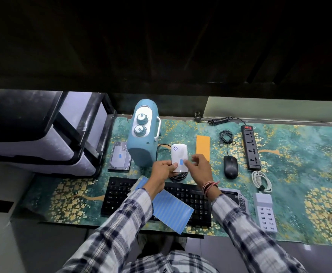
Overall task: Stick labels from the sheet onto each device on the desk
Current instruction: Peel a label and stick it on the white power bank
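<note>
My left hand (161,171) grips the lower left edge of a white power bank (178,157), held just above the desk. A small blue label (181,161) sits on its face. My right hand (197,166) hovers at the power bank's right edge, fingers loosely curled beside the label; I cannot tell if a fingertip touches it. The blue striped label sheet (170,210) lies across the black keyboard (190,198), under my left forearm. A hard drive (119,159) at the left carries a blue label.
A teal speaker (143,133) stands behind the power bank. An orange block (202,145), black mouse (230,166), power strip (251,146), coiled cables, a white cable (261,181) and a white USB hub (265,211) lie to the right. A large grey case (43,131) is at the left.
</note>
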`<action>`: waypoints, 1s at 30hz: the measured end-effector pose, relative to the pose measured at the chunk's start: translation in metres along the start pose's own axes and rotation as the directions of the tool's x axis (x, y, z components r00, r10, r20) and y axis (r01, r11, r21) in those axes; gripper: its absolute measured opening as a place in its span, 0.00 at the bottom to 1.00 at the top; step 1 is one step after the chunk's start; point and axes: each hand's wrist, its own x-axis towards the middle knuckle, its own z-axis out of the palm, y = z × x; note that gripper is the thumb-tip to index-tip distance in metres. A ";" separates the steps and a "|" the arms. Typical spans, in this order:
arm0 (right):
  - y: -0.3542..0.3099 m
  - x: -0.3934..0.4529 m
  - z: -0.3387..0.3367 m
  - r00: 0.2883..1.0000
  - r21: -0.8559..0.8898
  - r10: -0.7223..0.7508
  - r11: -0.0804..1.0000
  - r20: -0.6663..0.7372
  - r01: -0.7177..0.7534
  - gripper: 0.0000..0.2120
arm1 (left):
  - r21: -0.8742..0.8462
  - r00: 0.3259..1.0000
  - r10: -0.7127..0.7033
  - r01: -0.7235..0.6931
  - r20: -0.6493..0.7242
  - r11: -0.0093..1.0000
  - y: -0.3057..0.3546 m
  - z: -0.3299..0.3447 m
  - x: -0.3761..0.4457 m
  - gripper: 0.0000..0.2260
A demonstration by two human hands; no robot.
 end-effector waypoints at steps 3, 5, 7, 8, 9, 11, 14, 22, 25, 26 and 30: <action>0.004 0.005 0.004 0.975 0.247 0.183 0.946 0.129 -0.211 0.23 | 0.031 1.000 -0.010 0.009 0.017 0.999 -0.001 0.000 -0.004 0.07; 0.007 0.004 0.005 0.971 0.301 0.181 0.927 0.159 -0.222 0.23 | 0.040 1.000 -0.017 0.017 0.014 0.999 -0.002 -0.001 -0.004 0.06; 0.004 -0.001 0.003 0.967 0.355 0.159 0.908 0.198 -0.221 0.15 | 0.046 1.000 -0.022 0.021 0.013 0.999 -0.002 -0.002 -0.006 0.04; 0.004 -0.002 0.001 0.964 0.366 0.152 0.903 0.220 -0.226 0.11 | 0.053 1.000 -0.024 0.023 0.015 0.998 -0.003 -0.003 -0.007 0.04; 0.004 -0.003 0.000 0.959 0.369 0.146 0.900 0.241 -0.230 0.10 | 0.065 0.999 -0.028 0.027 0.019 0.998 -0.004 -0.004 -0.007 0.04; 0.004 -0.005 -0.001 0.954 0.358 0.151 0.902 0.259 -0.240 0.12 | 0.104 0.998 -0.051 0.047 0.035 0.993 -0.007 -0.007 -0.002 0.05; 0.013 -0.004 -0.001 0.947 0.360 0.176 0.894 0.268 -0.268 0.15 | 0.200 0.995 -0.082 0.071 0.048 0.977 -0.008 -0.009 0.006 0.05; 0.047 -0.020 -0.001 0.935 0.501 0.309 0.789 0.176 -0.355 0.10 | 0.229 0.996 -0.058 0.071 -0.066 0.971 0.005 0.014 0.054 0.05; 0.069 -0.032 0.000 0.920 0.456 0.343 0.799 0.191 -0.393 0.08 | 0.222 0.994 -0.052 0.073 -0.100 0.972 0.014 0.028 0.086 0.07; 0.074 -0.036 -0.001 0.915 0.448 0.350 0.799 0.198 -0.403 0.07 | 0.225 0.992 -0.043 0.068 -0.116 0.972 0.016 0.032 0.099 0.08; 0.087 -0.050 -0.008 0.906 0.425 0.371 0.800 0.203 -0.423 0.07 | 0.284 0.980 -0.063 0.115 -0.187 0.952 0.017 0.037 0.140 0.06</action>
